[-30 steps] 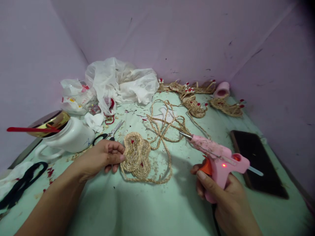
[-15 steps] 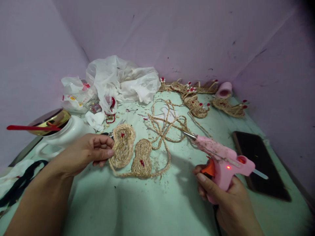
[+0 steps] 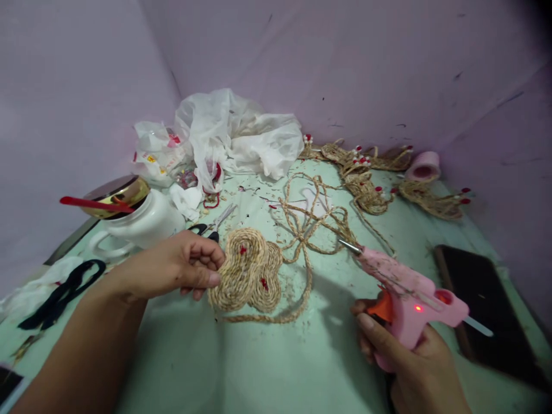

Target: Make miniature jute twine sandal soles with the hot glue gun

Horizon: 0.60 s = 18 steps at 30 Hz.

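Observation:
Between thumb and fingers, my left hand [image 3: 190, 267] pinches the left edge of a coiled straw-rope piece [image 3: 235, 276] shaped like a figure eight, with a small red bit on it. It partly covers a second, similar coiled piece [image 3: 269, 284] on the table. A length of braided straw rope [image 3: 297, 299] curves along their near and right side and runs into a loose tangle behind. My right hand [image 3: 401, 351] is wrapped round the handle of a pink glue gun [image 3: 401, 282], fingers by its orange trigger. Its red light is lit and the metal nozzle points left toward the rope.
Scissors [image 3: 218, 221] lie behind my left hand, near a white pot [image 3: 146, 221] topped by a gold lid and red stick. White plastic bags [image 3: 245, 138] lie at the back. Beaded rope pieces [image 3: 366, 192] and a pink tape roll [image 3: 425, 167] line the wall. A dark phone-like slab [image 3: 478, 305] is right.
My left hand has brought the held coiled piece right, so it now overlaps the second one. The camera view has shifted slightly left. The glue gun stays in my right hand.

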{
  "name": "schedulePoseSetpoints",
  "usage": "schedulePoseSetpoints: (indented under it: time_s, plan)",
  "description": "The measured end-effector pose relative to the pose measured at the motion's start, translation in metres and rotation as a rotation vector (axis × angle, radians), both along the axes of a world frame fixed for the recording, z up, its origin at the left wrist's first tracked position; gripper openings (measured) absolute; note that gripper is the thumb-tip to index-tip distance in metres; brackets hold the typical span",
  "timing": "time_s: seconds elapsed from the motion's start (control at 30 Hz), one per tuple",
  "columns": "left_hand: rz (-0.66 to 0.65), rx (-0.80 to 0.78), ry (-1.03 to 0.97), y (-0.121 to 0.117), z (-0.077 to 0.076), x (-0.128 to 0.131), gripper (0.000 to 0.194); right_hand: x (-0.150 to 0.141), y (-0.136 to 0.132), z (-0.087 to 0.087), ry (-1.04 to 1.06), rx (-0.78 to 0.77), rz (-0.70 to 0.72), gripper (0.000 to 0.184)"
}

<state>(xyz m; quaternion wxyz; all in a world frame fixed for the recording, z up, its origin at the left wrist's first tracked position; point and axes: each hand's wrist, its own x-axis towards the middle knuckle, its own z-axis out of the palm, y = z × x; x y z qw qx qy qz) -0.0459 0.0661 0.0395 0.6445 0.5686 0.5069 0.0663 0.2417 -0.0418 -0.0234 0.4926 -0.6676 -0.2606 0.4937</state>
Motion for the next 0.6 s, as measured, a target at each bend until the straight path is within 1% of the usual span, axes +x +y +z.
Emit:
schedulePoseSetpoints:
  time_s: [0.17, 0.33, 0.47, 0.6]
  plan:
    - [0.057, 0.005, 0.049, 0.003, -0.008, 0.002, 0.01, 0.0, 0.0, -0.003, -0.001, 0.015, 0.005, 0.028]
    - [0.074, 0.009, 0.098, 0.003, -0.011, 0.008, 0.012, -0.004, 0.001, -0.002, -0.043, 0.005, 0.011, 0.028]
    - [0.081, -0.001, 0.094, 0.003, -0.012, 0.01, 0.014, -0.02, 0.005, 0.004, -0.113, -0.001, 0.038, 0.032]
    - [0.09, -0.002, 0.092, 0.004, -0.014, 0.01, 0.015, -0.04, 0.006, 0.009, -0.081, -0.014, 0.112, 0.04]
